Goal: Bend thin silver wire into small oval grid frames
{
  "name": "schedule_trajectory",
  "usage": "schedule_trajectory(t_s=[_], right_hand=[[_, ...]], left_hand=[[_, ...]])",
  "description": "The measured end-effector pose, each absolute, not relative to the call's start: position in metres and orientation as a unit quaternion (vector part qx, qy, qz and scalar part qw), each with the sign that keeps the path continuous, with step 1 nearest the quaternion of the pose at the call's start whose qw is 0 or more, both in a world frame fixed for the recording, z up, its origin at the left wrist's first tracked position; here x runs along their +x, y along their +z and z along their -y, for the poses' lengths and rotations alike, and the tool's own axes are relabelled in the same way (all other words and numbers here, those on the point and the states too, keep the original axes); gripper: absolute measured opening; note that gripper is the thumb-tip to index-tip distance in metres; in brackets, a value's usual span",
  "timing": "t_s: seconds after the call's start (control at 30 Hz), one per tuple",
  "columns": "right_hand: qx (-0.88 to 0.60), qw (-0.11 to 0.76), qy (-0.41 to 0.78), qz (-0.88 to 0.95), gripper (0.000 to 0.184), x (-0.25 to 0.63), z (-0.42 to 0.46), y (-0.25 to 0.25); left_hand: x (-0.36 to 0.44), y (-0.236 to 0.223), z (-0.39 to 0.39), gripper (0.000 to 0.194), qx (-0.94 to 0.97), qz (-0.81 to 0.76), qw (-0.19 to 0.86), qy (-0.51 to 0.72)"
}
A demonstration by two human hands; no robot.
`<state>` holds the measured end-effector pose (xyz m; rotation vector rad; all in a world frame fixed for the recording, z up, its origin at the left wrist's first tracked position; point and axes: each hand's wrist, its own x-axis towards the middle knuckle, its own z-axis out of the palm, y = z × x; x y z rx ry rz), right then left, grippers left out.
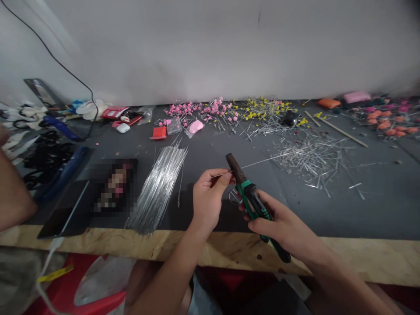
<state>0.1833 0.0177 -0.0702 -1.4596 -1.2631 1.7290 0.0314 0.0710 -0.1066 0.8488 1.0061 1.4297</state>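
Observation:
My left hand (208,197) pinches a thin metal wire (262,161) that runs up and to the right over the dark table mat (361,210). My right hand (282,225) is closed round the green and black handles of a pair of pliers (249,194). The pliers' dark jaws meet the wire right beside my left fingertips. Both hands hover above the near part of the mat, close to the wooden table edge (377,258).
A bundle of straight wires (160,186) lies left of my hands, next to a phone (113,186). Cut wire scraps (311,157) are heaped at the right. Pink (203,109) and yellow (265,106) beaded stems line the back. Another person's arm (11,192) is at far left.

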Motion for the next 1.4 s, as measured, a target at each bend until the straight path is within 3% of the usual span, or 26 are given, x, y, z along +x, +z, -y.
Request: schedule_trajectory(t_s=[0.2,0.47,0.8,1.0,1.17,1.23,1.4], right_hand=[[-0.543,0.272,0.625,0.490,0.025,0.183,-0.021,-0.073],[-0.597,0.263,0.510,0.561,0.014,0.177,-0.022,-0.080],[-0.549,0.269,0.590,0.528,0.015,0.194,-0.027,-0.068],[-0.535,0.311,0.621,0.481,0.009,0.206,-0.027,-0.079],[-0.578,0.368,0.599,0.415,0.018,0.238,-0.032,-0.082],[-0.645,0.348,0.562,0.384,0.021,0.255,-0.036,-0.080],[-0.726,0.268,0.340,0.534,0.008,0.288,-0.046,-0.085]], left_hand=[[0.032,-0.106,-0.071,0.011,0.351,-0.426,0.565,0.613],[0.035,-0.106,-0.067,0.007,0.396,-0.439,0.527,0.611],[0.023,-0.100,-0.079,0.008,0.462,-0.466,0.461,0.597],[0.024,-0.098,-0.070,0.007,0.581,-0.444,0.293,0.616],[0.019,-0.096,-0.079,0.006,0.467,-0.417,0.378,0.682],[0.016,-0.096,-0.084,0.009,0.420,-0.419,0.416,0.689],[0.016,-0.098,-0.085,0.008,0.369,-0.431,0.484,0.666]])
